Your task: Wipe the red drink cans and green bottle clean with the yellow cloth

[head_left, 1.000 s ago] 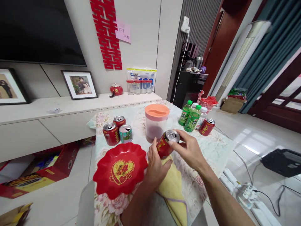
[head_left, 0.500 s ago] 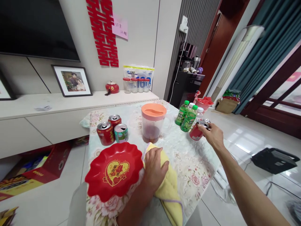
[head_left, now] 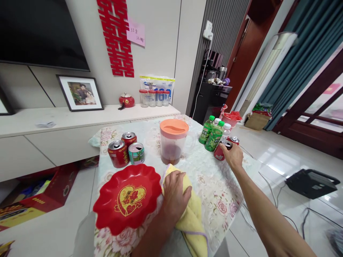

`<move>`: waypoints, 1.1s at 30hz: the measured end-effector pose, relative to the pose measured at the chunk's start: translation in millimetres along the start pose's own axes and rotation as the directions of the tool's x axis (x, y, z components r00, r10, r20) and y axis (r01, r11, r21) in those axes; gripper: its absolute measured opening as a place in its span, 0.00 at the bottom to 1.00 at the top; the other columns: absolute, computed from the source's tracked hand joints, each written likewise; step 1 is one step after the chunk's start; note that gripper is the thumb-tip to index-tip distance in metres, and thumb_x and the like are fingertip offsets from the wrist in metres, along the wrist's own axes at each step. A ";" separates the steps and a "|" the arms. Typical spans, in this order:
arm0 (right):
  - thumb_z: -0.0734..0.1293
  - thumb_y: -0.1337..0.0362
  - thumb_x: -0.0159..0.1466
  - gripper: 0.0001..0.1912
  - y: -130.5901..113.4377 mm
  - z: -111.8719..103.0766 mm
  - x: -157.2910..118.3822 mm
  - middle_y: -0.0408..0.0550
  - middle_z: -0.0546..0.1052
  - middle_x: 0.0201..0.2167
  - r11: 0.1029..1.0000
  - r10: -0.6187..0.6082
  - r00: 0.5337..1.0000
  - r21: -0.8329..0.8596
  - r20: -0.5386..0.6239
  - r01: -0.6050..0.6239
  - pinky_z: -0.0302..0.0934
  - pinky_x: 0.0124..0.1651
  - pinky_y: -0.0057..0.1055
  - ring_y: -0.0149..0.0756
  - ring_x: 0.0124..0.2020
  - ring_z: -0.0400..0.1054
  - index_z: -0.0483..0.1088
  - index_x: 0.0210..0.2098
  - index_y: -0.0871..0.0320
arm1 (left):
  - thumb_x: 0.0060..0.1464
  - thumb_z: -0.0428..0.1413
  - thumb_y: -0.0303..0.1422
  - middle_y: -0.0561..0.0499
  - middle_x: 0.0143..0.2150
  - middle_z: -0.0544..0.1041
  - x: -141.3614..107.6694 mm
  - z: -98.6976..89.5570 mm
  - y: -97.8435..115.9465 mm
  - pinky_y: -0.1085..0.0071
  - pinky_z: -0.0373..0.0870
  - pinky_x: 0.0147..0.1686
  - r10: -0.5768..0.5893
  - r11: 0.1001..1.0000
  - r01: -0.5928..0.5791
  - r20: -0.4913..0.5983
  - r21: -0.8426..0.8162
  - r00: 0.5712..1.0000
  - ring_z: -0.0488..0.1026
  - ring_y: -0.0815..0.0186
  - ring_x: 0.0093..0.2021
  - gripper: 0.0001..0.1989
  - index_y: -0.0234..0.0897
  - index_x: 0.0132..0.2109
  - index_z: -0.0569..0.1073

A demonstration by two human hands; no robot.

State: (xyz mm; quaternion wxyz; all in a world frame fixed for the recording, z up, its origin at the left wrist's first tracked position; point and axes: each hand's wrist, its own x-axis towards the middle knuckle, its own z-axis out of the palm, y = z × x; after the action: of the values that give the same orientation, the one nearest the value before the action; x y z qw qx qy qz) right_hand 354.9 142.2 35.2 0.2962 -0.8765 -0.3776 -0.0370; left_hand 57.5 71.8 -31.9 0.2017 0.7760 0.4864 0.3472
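My right hand [head_left: 233,155] grips a red drink can [head_left: 219,151] by its upper part, at the right side of the table. Another red can [head_left: 234,139] stands just behind it, partly covered by my fingers. My left hand [head_left: 175,192] lies palm down on a folded yellow cloth [head_left: 195,214], fingers stretched and thumb apart. Left of that hand is a red scalloped plate [head_left: 107,207] with a gold heart print. A clear pitcher [head_left: 171,148] with an orange lid and some dark liquid stands beyond the cloth.
Two red cans [head_left: 118,153] and a green can [head_left: 136,153] stand at the table's left. Green-capped bottles [head_left: 213,137] and white-capped ones cluster at the right, beside the held can. A flowered cloth [head_left: 214,185] covers the table. A black device [head_left: 312,182] and cables lie on the floor.
My right hand has shifted slightly left and inward with the red can, so the can behind it shows more. My left hand stays on the yellow cloth. The view has tilted a little.
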 end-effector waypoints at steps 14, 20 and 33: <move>0.70 0.56 0.71 0.20 47.8 51.0 -5.2 0.53 0.75 0.57 0.980 0.027 1.000 0.199 -0.014 -0.023 0.72 0.53 0.48 0.44 0.52 0.74 0.71 0.58 0.58 | 0.59 0.56 0.27 0.37 0.57 0.75 -3.3 2.7 -1.6 0.46 0.68 0.60 0.028 0.998 -0.027 -0.008 0.051 1.000 0.71 0.47 0.59 0.20 0.32 0.58 0.75; 0.70 0.56 0.70 0.20 47.5 53.7 -1.7 0.53 0.75 0.57 0.975 0.070 0.997 0.209 0.021 -0.072 0.72 0.53 0.48 0.44 0.52 0.74 0.71 0.58 0.58 | 0.58 0.57 0.27 0.37 0.59 0.75 -1.3 -1.8 6.4 0.45 0.68 0.62 -0.010 0.999 0.008 0.032 0.052 0.999 0.70 0.46 0.60 0.21 0.32 0.58 0.75; 0.66 0.48 0.62 0.16 56.9 24.2 -55.7 0.57 0.82 0.39 0.908 0.187 0.974 0.355 0.131 -0.222 0.64 0.57 0.48 0.57 0.53 0.76 0.72 0.43 0.51 | 0.57 0.63 0.33 0.45 0.55 0.78 -6.7 -17.7 29.5 0.50 0.72 0.55 0.145 0.988 -0.126 -0.274 0.084 0.951 0.75 0.51 0.54 0.19 0.42 0.56 0.74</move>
State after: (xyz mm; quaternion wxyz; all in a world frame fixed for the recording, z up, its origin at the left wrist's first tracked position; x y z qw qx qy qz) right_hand 350.3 89.1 -28.7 0.4389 -0.8411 -0.2973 0.1068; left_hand 60.8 52.2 -3.0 0.0812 0.7570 0.4668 0.4500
